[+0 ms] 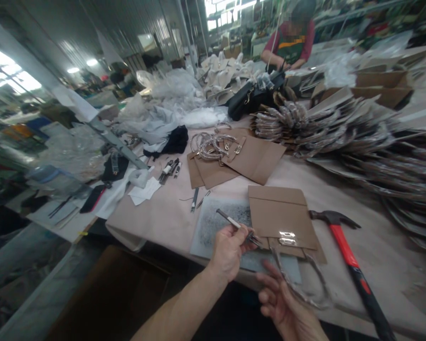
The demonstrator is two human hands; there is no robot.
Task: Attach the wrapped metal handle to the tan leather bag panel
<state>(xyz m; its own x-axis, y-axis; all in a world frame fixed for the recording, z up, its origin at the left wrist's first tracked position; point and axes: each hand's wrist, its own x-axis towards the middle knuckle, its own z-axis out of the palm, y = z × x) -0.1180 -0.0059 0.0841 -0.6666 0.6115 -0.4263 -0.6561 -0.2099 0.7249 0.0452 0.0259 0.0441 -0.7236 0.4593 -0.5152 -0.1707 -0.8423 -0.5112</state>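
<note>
My left hand (pixel 229 250) is closed round a thin metal tool (pixel 234 223), its tip near the lower edge of a brown leather piece (pixel 280 215) with metal fittings (pixel 287 237). My right hand (pixel 286 308) is low at the table's near edge, fingers curled on a plastic-wrapped curved bag handle (pixel 305 284) that hangs from that piece. Under both lies a grey scuffed mat (pixel 213 222).
A red-handled hammer (pixel 351 265) lies to the right. Further brown leather pieces with wrapped handles (pixel 230 154) sit mid-table, small tools (pixel 170 170) to their left. A big stack of wrapped handles (pixel 358 137) fills the right. A person (pixel 291 40) works at the far end.
</note>
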